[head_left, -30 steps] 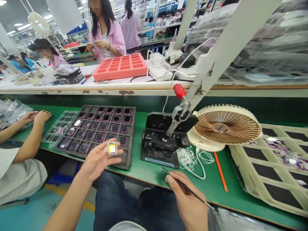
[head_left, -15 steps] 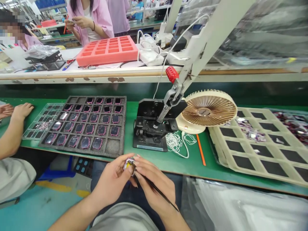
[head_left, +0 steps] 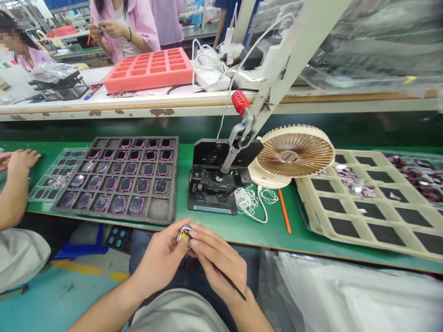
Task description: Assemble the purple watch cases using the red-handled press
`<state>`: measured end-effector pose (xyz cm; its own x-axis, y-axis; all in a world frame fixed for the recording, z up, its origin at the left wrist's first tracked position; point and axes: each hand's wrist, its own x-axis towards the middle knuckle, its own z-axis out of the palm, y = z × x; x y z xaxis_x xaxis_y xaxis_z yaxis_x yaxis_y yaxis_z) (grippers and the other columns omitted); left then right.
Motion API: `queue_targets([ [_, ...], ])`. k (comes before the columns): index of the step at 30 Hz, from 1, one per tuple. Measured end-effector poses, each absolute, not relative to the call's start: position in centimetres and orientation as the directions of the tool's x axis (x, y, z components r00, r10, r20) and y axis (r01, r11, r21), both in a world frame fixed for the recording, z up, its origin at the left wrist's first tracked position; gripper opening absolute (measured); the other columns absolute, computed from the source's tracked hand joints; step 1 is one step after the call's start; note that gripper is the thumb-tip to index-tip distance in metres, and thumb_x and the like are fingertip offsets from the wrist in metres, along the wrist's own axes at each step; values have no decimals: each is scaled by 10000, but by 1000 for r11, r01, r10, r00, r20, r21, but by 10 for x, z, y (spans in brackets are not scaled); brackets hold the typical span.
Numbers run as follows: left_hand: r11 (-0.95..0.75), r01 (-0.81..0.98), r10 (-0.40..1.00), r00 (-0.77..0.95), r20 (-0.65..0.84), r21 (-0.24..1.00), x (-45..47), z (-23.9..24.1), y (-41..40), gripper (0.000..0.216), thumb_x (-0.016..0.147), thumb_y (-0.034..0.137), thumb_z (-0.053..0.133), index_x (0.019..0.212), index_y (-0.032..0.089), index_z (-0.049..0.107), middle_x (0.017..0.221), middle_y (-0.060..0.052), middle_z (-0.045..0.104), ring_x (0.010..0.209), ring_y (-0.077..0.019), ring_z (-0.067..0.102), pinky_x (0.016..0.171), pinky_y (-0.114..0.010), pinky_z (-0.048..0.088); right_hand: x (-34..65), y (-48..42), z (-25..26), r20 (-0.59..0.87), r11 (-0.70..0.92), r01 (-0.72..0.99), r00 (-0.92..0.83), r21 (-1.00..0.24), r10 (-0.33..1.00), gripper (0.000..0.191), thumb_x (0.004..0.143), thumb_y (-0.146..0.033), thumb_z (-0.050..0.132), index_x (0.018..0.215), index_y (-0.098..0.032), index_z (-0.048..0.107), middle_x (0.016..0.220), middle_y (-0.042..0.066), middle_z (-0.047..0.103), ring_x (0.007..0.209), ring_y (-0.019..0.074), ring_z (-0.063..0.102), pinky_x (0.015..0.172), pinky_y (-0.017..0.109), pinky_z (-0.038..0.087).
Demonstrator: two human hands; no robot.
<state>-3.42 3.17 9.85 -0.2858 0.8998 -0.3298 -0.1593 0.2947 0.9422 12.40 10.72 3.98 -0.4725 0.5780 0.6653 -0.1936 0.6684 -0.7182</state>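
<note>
My left hand (head_left: pixel 161 258) pinches a small watch case (head_left: pixel 183 233) between thumb and fingers, in front of the bench edge. Its rim looks silvery purple, and something yellow shows inside. Black tweezers (head_left: pixel 231 282) lie in my right hand (head_left: pixel 219 260), their back end pointing toward my wrist. The tips are at the watch case, mostly covered by my fingers. Beyond my left hand, a dark foam tray (head_left: pixel 162 210) carries rows of watch faces with pink-purple rims. Straight ahead stands a black clamp press (head_left: pixel 216 184) with a red handle.
A beige fan (head_left: pixel 294 154), a coiled white cable (head_left: pixel 247 205) and an orange stick (head_left: pixel 284 211) are right of the press. Farther right is a cream compartment tray (head_left: pixel 321 226) with small parts. Plastic bags (head_left: pixel 339 295) lie at lower right. A co-worker's arm (head_left: pixel 15 189) rests at left.
The whole view has shifted slightly, with bench items now a little farther left. Both hands keep their hold, and the right hand and tweezers have turned slightly at the watch case.
</note>
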Motion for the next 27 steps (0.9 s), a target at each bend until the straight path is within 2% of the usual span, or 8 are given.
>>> queue_targets([
  [5,271,-475,897,-191,-399,837,-33,88,35,487,893,386,835,1338,216,732,1297,-148,766,1131,-280,729,909,-369,625,124,106,34,669,650,-198,-379,-734,640,534,919,46,675,1341,-275,734,1319,71,752,1276,292,702,1060,507,636],
  [9,280,-610,904,-91,-417,741,-33,83,39,397,942,318,790,1310,176,747,1340,-168,738,1130,-266,725,969,-389,607,124,101,26,608,576,-198,-300,-793,735,454,916,30,688,1248,-267,775,1249,79,781,1211,300,737,1034,537,642],
  [13,291,-692,887,-63,-458,660,-32,79,46,342,976,282,739,1273,114,742,1247,-193,769,1010,-263,768,962,-421,613,124,93,17,459,408,-304,-119,-861,880,327,934,-8,694,1098,-266,808,1142,61,813,1094,293,786,996,536,652],
  [16,288,-708,882,-65,-466,645,-31,77,52,369,978,261,729,1305,91,706,1275,-225,756,998,-288,781,979,-458,606,131,104,17,293,306,-328,87,-894,952,184,962,-122,724,1071,-246,805,1116,64,819,1028,293,804,974,531,653],
  [18,287,-706,878,-77,-472,648,-29,76,55,382,980,252,721,1327,95,689,1316,-237,737,1016,-299,776,929,-444,621,142,125,21,195,266,-234,286,-935,938,120,964,-225,751,1071,-207,803,1086,88,821,1003,301,805,976,529,641],
  [20,302,-698,876,-66,-479,649,-26,74,58,389,979,250,717,1339,105,685,1354,-244,717,1014,-303,770,828,-403,633,157,153,25,162,199,-50,409,-979,898,208,945,-334,776,1073,-174,809,1069,115,819,998,303,797,985,508,624],
  [24,344,-687,871,-22,-491,641,-20,69,61,377,966,257,736,1309,103,716,1370,-256,705,1006,-298,761,743,-344,600,186,197,25,167,67,303,315,-950,934,332,883,-475,791,1010,-171,831,1016,119,820,944,290,781,958,455,607],
  [27,372,-678,867,10,-498,634,-17,65,63,370,944,268,768,1276,108,742,1377,-250,703,1025,-303,756,790,-357,594,196,200,21,201,90,349,298,-933,933,360,928,-510,729,1019,-170,804,1027,118,807,949,274,766,933,427,598],
])
